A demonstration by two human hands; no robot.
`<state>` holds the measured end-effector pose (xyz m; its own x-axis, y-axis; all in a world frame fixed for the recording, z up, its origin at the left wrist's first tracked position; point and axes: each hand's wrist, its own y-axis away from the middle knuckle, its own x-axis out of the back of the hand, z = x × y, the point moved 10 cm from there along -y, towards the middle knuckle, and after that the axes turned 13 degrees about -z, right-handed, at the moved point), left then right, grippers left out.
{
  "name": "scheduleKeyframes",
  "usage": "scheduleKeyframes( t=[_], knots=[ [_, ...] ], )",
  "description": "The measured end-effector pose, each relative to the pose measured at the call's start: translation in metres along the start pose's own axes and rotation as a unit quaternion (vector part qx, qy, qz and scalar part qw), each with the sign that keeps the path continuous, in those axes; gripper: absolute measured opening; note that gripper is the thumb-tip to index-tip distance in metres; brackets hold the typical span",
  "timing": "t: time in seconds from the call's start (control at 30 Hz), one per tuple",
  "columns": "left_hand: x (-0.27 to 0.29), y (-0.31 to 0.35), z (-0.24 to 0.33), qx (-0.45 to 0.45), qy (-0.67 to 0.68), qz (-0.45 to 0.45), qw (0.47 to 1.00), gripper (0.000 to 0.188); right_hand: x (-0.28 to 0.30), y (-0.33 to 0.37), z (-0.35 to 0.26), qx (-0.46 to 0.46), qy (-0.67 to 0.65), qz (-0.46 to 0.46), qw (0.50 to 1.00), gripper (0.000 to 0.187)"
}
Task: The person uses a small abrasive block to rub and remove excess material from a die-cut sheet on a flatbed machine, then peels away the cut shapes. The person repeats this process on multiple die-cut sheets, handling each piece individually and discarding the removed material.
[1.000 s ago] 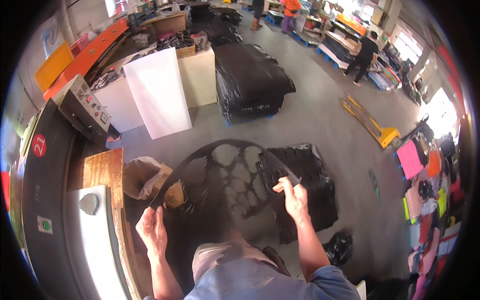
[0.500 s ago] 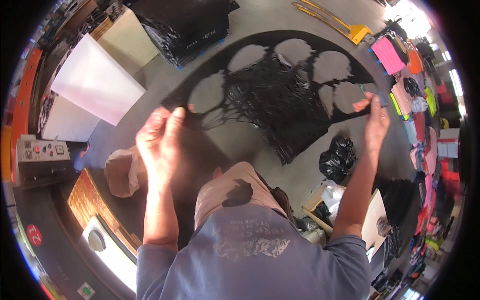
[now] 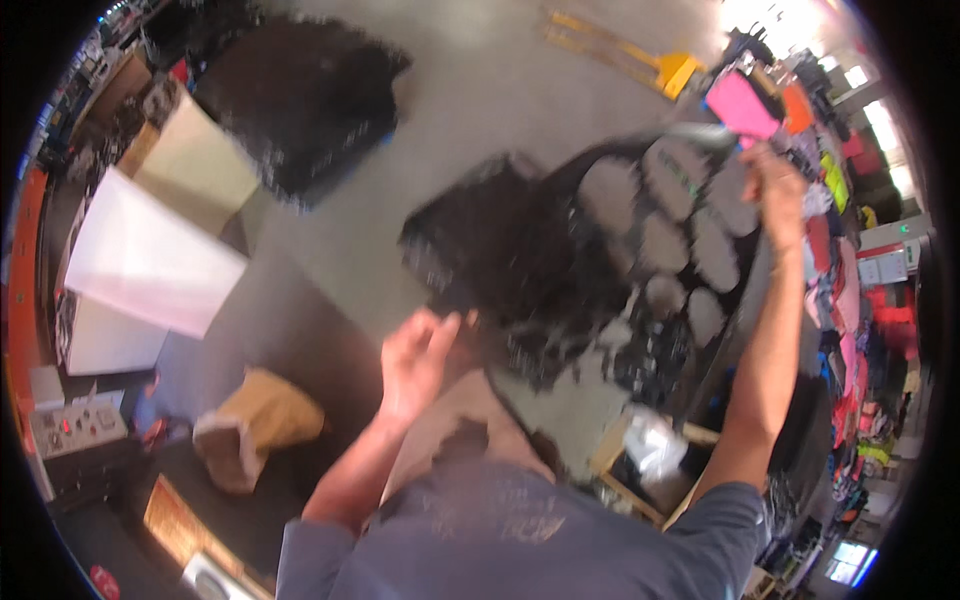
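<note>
A thin black sheet [image 3: 618, 232] with several large oval holes hangs across the right of the view, blurred by motion. My right hand [image 3: 780, 195] is raised at its far right edge, fingers closed on it. My left hand [image 3: 415, 362] is lower and nearer my body, its thumb and fingers pinched at what looks like the sheet's dark near end; blur hides the exact grip. Beneath and behind the sheet, a black plastic-covered stack [image 3: 465, 225] sits on the floor and is partly hidden.
A larger black-wrapped stack [image 3: 300, 105] stands at the far left, beside white boards [image 3: 150, 250]. A yellow pallet jack [image 3: 675, 72] is at the back. A brown paper sack [image 3: 265, 415] lies left, a wooden box [image 3: 610, 455] right, and piled coloured textiles [image 3: 850, 330] line the right.
My left hand has moved right and down toward my body, my right hand slightly up and outward. The holed sheet has swung to the right, and the whole view has turned.
</note>
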<state>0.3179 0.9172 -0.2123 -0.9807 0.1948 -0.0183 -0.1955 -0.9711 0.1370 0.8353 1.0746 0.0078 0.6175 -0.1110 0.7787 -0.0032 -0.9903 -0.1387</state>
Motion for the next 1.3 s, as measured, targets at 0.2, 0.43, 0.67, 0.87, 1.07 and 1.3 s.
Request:
scheduleKeyframes(
  t=[0.2, 0.43, 0.67, 0.87, 1.07, 1.3],
  knots=[
    [0.027, -0.116, -0.152, 0.086, 0.043, 0.083, 0.992, 0.027, -0.186, -0.15, 0.081, -0.083, 0.061, -0.092, 0.99, 0.045],
    [0.077, -0.12, -0.255, 0.234, -0.06, 0.111, 0.964, 0.054, -0.383, -0.054, 0.144, 0.05, -0.017, -0.245, 0.968, 0.022],
    [0.015, -0.091, -0.29, 0.348, -0.033, -0.021, 0.937, 0.034, -0.562, 0.248, 0.268, 0.091, 0.204, -0.569, 0.792, 0.033],
    [-0.034, -0.125, -0.268, 0.218, -0.235, -0.265, 0.91, 0.035, -0.594, 0.32, 0.293, -0.022, 0.035, -0.525, 0.85, 0.033],
    [0.002, -0.184, -0.226, 0.15, -0.279, -0.266, 0.91, 0.037, -0.596, 0.177, 0.26, -0.128, -0.036, -0.365, 0.921, 0.03],
    [0.149, -0.217, -0.228, 0.129, -0.293, -0.242, 0.916, 0.038, -0.616, 0.079, 0.159, -0.352, -0.268, -0.24, 0.864, 0.025]
  ],
)
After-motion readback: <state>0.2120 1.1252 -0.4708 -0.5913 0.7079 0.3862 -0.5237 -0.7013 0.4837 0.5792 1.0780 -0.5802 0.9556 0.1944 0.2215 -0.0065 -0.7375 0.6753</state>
